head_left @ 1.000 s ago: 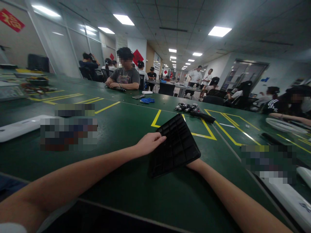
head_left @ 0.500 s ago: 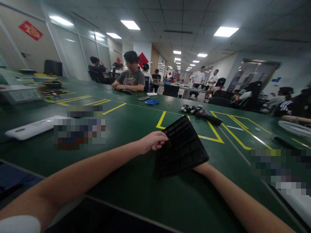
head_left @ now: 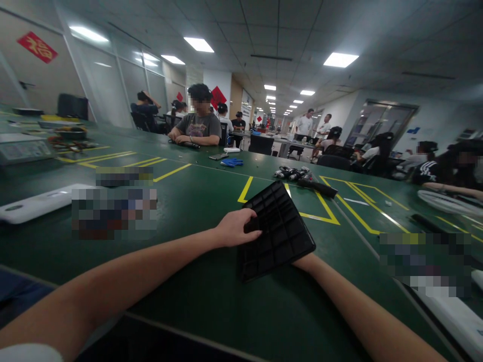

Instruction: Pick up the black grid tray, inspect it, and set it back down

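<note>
A black compartment tray with a grid of shallow cells is held tilted above the green table. My right hand supports it from behind and below; only the wrist side shows, and the fingers are hidden by the tray. Over the tray's left part is my left hand, its thumb and forefinger apart, with nothing visible between them. I cannot tell whether the fingertips touch the cells. Whatever lies in the dark cells is too dim to make out.
Yellow tape marks areas on the table. Beyond the tray lie bundled cables with metal ends, a black bar and a blue glove. A white device lies left. Across the table sits a person.
My left hand's fingers have gone from pinched together to spread apart, and the hand sits slightly lower over the tray. The view has turned a little to the right.
</note>
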Motion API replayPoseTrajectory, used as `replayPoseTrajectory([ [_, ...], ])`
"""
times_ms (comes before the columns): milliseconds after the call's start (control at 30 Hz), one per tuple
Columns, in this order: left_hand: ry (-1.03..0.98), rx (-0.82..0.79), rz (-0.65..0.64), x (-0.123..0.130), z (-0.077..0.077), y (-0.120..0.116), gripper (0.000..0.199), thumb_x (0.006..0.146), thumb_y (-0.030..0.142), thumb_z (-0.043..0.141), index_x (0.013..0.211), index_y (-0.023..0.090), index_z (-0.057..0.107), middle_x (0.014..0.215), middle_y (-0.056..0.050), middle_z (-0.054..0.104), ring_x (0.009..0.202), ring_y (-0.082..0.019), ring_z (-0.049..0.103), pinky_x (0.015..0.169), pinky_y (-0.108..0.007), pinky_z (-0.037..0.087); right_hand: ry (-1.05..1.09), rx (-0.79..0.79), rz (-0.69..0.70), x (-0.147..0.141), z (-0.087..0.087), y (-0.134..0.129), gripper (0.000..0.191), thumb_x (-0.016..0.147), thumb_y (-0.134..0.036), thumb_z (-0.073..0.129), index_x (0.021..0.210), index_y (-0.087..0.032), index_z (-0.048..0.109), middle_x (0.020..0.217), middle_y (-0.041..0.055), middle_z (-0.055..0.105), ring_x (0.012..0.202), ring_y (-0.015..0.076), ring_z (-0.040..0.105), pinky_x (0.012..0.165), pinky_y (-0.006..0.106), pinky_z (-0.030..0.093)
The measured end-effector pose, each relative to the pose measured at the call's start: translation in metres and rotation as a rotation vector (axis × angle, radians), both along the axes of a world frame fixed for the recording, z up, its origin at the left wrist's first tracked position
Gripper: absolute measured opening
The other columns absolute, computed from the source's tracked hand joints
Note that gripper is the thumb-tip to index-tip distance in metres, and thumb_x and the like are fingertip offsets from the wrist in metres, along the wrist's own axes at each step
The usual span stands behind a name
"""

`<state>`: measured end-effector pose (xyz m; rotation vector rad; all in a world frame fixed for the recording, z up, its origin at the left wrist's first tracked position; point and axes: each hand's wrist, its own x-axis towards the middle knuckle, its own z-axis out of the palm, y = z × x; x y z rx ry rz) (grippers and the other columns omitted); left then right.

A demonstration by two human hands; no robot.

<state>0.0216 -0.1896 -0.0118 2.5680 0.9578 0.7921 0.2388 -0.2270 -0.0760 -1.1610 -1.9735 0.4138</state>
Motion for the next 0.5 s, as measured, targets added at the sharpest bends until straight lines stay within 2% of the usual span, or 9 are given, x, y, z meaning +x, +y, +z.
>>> replayPoseTrajectory([
  [67,-0.033,0.029,0.091,-0.003,-0.002,0.012,0.038,0.070,0.045,0.061,0.097,0.018,0.056,0.083,-0.005,0.057,0.076,-0.020,0.053,0.068,-0.028,0.038,-0.068,0.004,-0.051,0.009,0.004,0.006,0.052,0.081,-0.038,0.044,0.129,-0.019,0.040,0.134,0.0101,0.045,0.125,0.0252,0.038,0.105,0.045,0.030],
  [100,-0.033,0.039,0.172,-0.007,-0.002,0.021,0.039,0.070,0.045,0.061,0.098,0.019,0.056,0.085,-0.005,0.057,0.078,-0.020,0.054,0.070,-0.028,0.039,-0.115,-0.001,-0.121,0.016,0.009,0.009,0.049,0.080,-0.036,0.045,0.126,-0.017,0.042,0.130,0.0110,0.048,0.121,0.0265,0.041,0.103,0.046,0.032],
  [200,0.042,0.050,0.492,-0.026,0.001,0.055,0.042,0.073,0.049,0.056,0.100,0.017,0.056,0.091,-0.008,0.060,0.087,-0.023,0.056,0.073,-0.029,0.040,-0.273,-0.037,-0.460,0.049,0.025,0.015,0.048,0.078,-0.030,0.048,0.123,-0.013,0.045,0.122,0.0128,0.054,0.111,0.0301,0.045,0.096,0.046,0.037],
  [300,0.134,0.063,0.753,-0.049,0.006,0.094,0.048,0.074,0.054,0.051,0.099,0.014,0.058,0.097,-0.013,0.062,0.091,-0.028,0.058,0.073,-0.031,0.041,-0.418,-0.071,-0.744,0.086,0.032,0.018,0.048,0.079,-0.028,0.048,0.122,-0.009,0.045,0.120,0.0159,0.054,0.111,0.0320,0.045,0.097,0.044,0.034],
  [433,0.208,-0.008,0.963,-0.068,0.012,0.134,0.055,0.071,0.056,0.051,0.095,0.007,0.062,0.098,-0.021,0.063,0.092,-0.035,0.059,0.069,-0.037,0.044,-0.570,-0.147,-0.917,0.114,0.028,0.021,0.042,0.082,-0.028,0.044,0.117,-0.004,0.048,0.112,0.0202,0.058,0.107,0.0318,0.050,0.094,0.043,0.033],
  [500,0.234,-0.066,1.003,-0.070,0.015,0.145,0.054,0.071,0.054,0.052,0.092,0.005,0.064,0.096,-0.024,0.064,0.092,-0.037,0.059,0.068,-0.038,0.044,-0.619,-0.164,-0.957,0.117,0.026,0.022,0.039,0.083,-0.030,0.043,0.112,-0.005,0.052,0.107,0.0204,0.059,0.103,0.0323,0.052,0.090,0.043,0.036],
])
